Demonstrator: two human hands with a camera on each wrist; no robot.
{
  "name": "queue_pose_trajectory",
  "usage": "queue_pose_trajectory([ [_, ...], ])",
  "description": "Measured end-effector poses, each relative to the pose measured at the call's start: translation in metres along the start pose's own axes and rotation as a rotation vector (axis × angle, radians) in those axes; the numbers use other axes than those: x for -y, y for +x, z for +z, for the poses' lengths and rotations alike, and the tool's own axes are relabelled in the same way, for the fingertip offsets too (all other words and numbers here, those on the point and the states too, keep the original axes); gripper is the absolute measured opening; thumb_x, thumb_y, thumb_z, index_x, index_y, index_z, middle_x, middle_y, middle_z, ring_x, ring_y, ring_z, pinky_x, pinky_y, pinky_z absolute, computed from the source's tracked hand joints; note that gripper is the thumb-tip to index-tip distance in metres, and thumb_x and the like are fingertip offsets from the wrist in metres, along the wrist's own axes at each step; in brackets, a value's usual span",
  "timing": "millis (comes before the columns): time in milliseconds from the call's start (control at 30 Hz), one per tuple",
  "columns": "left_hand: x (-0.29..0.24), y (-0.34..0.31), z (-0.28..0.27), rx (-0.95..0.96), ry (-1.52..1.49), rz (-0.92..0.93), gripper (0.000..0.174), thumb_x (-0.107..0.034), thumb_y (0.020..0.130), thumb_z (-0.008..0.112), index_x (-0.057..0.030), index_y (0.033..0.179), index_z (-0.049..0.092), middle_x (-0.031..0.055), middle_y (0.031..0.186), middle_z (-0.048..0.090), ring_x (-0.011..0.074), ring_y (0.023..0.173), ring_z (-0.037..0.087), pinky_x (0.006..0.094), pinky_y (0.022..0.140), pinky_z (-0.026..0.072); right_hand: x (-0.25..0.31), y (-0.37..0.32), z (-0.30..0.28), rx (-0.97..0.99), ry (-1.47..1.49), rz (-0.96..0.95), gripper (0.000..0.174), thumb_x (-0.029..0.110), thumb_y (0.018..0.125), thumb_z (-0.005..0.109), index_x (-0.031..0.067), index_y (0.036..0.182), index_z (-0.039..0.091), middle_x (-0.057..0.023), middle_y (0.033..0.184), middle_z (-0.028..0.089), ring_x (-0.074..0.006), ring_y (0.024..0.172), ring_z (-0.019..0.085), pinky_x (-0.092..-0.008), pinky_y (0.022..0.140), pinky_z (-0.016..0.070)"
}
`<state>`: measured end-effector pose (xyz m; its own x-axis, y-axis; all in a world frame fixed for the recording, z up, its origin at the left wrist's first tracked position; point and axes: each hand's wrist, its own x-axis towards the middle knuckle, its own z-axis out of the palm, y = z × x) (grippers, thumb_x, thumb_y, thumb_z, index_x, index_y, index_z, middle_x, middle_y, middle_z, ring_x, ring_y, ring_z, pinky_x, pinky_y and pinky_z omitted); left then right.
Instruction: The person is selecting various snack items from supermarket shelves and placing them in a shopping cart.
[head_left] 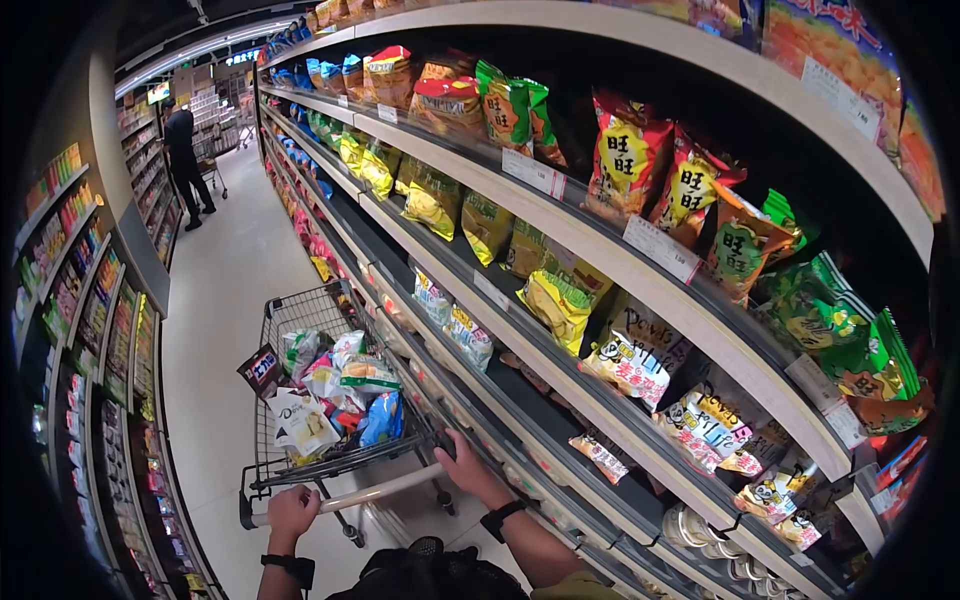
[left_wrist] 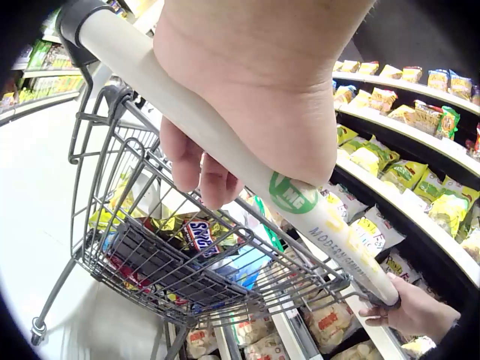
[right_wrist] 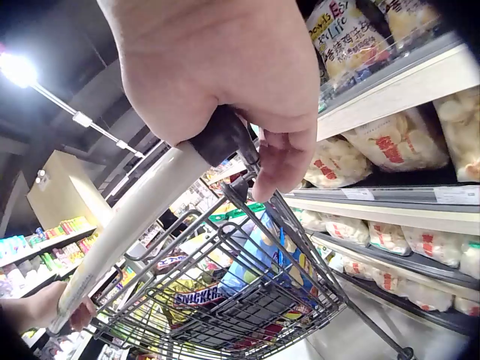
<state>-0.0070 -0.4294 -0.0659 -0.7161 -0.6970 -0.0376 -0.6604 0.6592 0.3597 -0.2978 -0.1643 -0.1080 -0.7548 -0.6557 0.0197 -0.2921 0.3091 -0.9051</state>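
Note:
A wire shopping cart (head_left: 258, 420) stands in front of me, and both my hands are on its pale handle bar (head_left: 385, 488). Near the bar's left end my left hand (head_left: 293, 512) grips it, the fingers curled underneath in the left wrist view. My right hand (head_left: 468, 472) holds the black corner (right_wrist: 217, 139) at the other end, its fingers bent down over it. Bagged snacks fill the basket: a white pouch (head_left: 303, 424), a blue bag (head_left: 381, 420), a dark box (head_left: 262, 369) and a Snickers pack (right_wrist: 196, 294), among several others.
Tall shelves (head_left: 590, 235) of bagged snacks run close along the cart's right side. More shelves (head_left: 95, 330) line the left. Between them the pale floor (head_left: 235, 225) leads ahead to a person in dark clothes (head_left: 184, 160) beside another cart (head_left: 210, 172).

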Motion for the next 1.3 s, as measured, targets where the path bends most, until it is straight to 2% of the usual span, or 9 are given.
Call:
queue_pose_trajectory([
  [333,0.01,0.042,-0.003,0.144,-0.07,0.034,0.038,-0.043,0.091,0.058,-0.0095,0.089,0.077,0.0147,0.076,0.073,0.036,0.076,0.071,0.0469,0.074,0.0565,0.004,0.035,0.008,-0.049,0.003,0.03,0.056,0.034,0.101,0.059,0.0005,0.144,0.043,-0.029,0.136,0.056,-0.0419,0.128,0.055,-0.0435,0.108,0.0426],
  [500,0.009,0.068,-0.012,0.223,-0.127,0.08,0.039,-0.046,0.09,0.062,-0.0104,0.09,0.077,0.0141,0.077,0.073,0.0358,0.076,0.072,0.0456,0.072,0.0566,-0.001,0.061,0.019,-0.118,-0.059,-0.041,0.058,0.04,0.102,0.055,0.0037,0.146,0.042,-0.0288,0.135,0.057,-0.0447,0.124,0.056,-0.0462,0.102,0.0452],
  [667,-0.038,0.098,-0.032,0.371,-0.231,0.349,0.042,-0.048,0.083,0.074,-0.0102,0.1,0.074,0.0107,0.077,0.073,0.034,0.073,0.071,0.0417,0.067,0.0559,0.02,0.081,0.026,-0.117,-0.047,0.114,0.056,0.039,0.103,0.055,0.0019,0.144,0.044,-0.0303,0.133,0.058,-0.044,0.124,0.056,-0.0442,0.102,0.0458],
  [767,-0.053,0.12,-0.021,0.465,-0.201,0.458,0.042,-0.042,0.086,0.073,-0.0062,0.108,0.067,0.0132,0.094,0.073,0.0337,0.086,0.071,0.0435,0.075,0.0566,0.024,0.09,0.032,-0.149,-0.113,0.118,0.056,0.039,0.104,0.054,0.0014,0.144,0.044,-0.0305,0.13,0.06,-0.0448,0.123,0.057,-0.0438,0.102,0.0463],
  [867,-0.05,0.151,-0.016,0.567,-0.23,0.531,0.041,-0.04,0.09,0.071,-0.0058,0.112,0.064,0.015,0.099,0.073,0.0353,0.092,0.07,0.0449,0.08,0.0562,0.034,0.103,0.033,-0.155,-0.198,0.079,0.048,0.028,0.104,0.058,0.0,0.141,0.046,-0.0251,0.128,0.063,-0.0331,0.113,0.066,-0.0408,0.096,0.0506],
  [933,-0.049,0.171,-0.021,0.617,-0.242,0.59,0.04,-0.039,0.091,0.069,-0.0059,0.114,0.063,0.0159,0.101,0.072,0.0363,0.094,0.07,0.0456,0.082,0.0558,0.046,0.109,0.021,-0.292,0.049,0.043,0.036,0.015,0.101,0.062,-0.0004,0.133,0.055,-0.0155,0.118,0.068,-0.02,0.101,0.068,-0.032,0.089,0.0536],
  [1067,-0.058,0.201,-0.048,0.632,-0.272,0.556,0.041,-0.041,0.093,0.066,-0.0049,0.113,0.064,0.0185,0.103,0.072,0.0394,0.097,0.069,0.0481,0.083,0.0551,0.085,0.095,-0.039,-0.725,-0.137,-0.092,0.018,0.011,0.102,0.059,-0.0001,0.114,0.065,-0.0121,0.102,0.07,-0.0196,0.091,0.069,-0.0329,0.084,0.0552],
  [1200,-0.061,0.22,-0.04,0.578,-0.238,0.673,0.04,-0.04,0.093,0.067,-0.0041,0.111,0.064,0.0193,0.099,0.071,0.0403,0.094,0.068,0.0485,0.081,0.0546,0.142,0.06,-0.098,-1.086,-0.289,-0.331,0.016,0.006,0.104,0.052,-0.0004,0.117,0.057,-0.0114,0.106,0.065,-0.0187,0.096,0.063,-0.0336,0.09,0.0532],
  [1300,-0.073,0.226,-0.046,0.661,-0.318,0.679,0.034,-0.032,0.092,0.067,-0.0051,0.112,0.065,0.0197,0.099,0.07,0.0396,0.092,0.067,0.0484,0.08,0.0533,0.164,0.065,-0.128,-1.319,-0.237,-0.388,0.034,0.004,0.102,0.052,-0.0018,0.135,0.044,-0.0161,0.128,0.057,-0.0219,0.116,0.057,-0.0344,0.099,0.0481],
])
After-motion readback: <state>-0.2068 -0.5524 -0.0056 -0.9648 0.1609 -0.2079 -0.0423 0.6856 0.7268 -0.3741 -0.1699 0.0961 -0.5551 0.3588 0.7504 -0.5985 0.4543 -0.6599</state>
